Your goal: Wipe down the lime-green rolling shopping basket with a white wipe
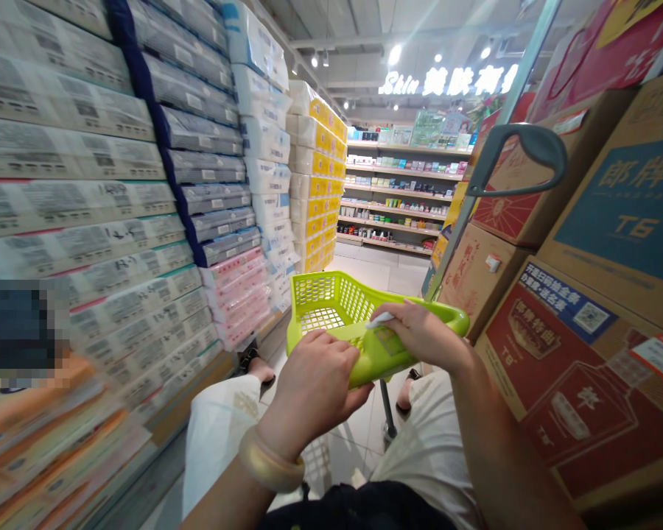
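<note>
A lime-green plastic shopping basket [331,294] on a wheeled stand sits in front of me, its near rim tilted toward my lap. My left hand [314,383], with a gold bangle on the wrist, is closed around the basket's near rim. My right hand [420,335] rests on the rim's right side and pinches a small white piece [379,319], perhaps a wipe, against the plastic. The basket looks empty inside. My knees in white trousers show below.
Stacked tissue and paper packs [144,221] wall the left side. Cardboard liquor cartons [586,294] pile up on the right. A grey trolley handle [522,158] rises at upper right. Product shelves [398,199] stand at the aisle's far end, with tiled floor between.
</note>
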Tool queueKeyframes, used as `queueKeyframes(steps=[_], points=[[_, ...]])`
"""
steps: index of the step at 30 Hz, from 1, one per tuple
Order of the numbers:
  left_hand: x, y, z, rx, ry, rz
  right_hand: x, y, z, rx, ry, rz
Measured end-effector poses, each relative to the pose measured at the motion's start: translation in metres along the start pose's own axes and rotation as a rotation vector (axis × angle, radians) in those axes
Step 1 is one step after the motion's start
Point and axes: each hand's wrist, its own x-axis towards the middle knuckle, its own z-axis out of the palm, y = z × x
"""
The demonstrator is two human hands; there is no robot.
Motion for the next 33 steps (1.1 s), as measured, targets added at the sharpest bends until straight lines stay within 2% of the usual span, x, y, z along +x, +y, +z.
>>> queueKeyframes(steps=[2, 4, 6, 10, 12, 15, 17, 21, 23, 25, 29, 31, 33], points=[[0.0, 0.0, -0.001, -0.006, -0.01, -0.001, 0.0, 0.015, -0.004, -0.075, 0.048, 0.121], [0.0, 0.0, -0.002, -0.009, -0.016, -0.008, -0.002, 0.019, -0.006, -0.107, 0.079, 0.19], [-0.001, 0.0, -0.001, -0.011, -0.016, -0.013, -0.006, 0.011, -0.006, -0.051, 0.075, 0.153], [-0.001, -0.001, -0.001, -0.012, -0.016, -0.016, -0.015, -0.003, 0.0, 0.166, 0.055, -0.037], [-0.001, -0.002, -0.001, -0.006, -0.018, -0.014, -0.021, 0.004, 0.001, 0.135, 0.138, -0.001], [-0.002, -0.004, -0.002, 0.005, -0.023, -0.014, -0.031, 0.016, 0.003, 0.015, 0.33, 0.133], [-0.003, -0.006, -0.002, 0.007, -0.023, -0.014, -0.037, 0.014, 0.008, 0.004, 0.401, 0.131], [-0.002, -0.008, -0.001, -0.022, -0.012, -0.006, -0.051, -0.012, 0.022, 0.12, 0.291, -0.058], [-0.002, -0.008, -0.002, -0.031, -0.012, -0.004, -0.057, -0.017, 0.026, 0.142, 0.279, -0.094], [-0.002, -0.009, -0.002, -0.019, -0.016, -0.003, -0.063, -0.009, 0.026, 0.103, 0.368, -0.047], [-0.002, -0.01, -0.002, -0.006, -0.021, -0.004, -0.073, 0.012, 0.026, -0.003, 0.565, 0.136], [-0.002, -0.01, -0.002, -0.009, -0.028, -0.009, -0.075, 0.007, 0.029, -0.009, 0.574, 0.13], [-0.002, -0.01, -0.003, -0.01, -0.034, -0.011, -0.076, -0.006, 0.034, 0.021, 0.526, 0.041]])
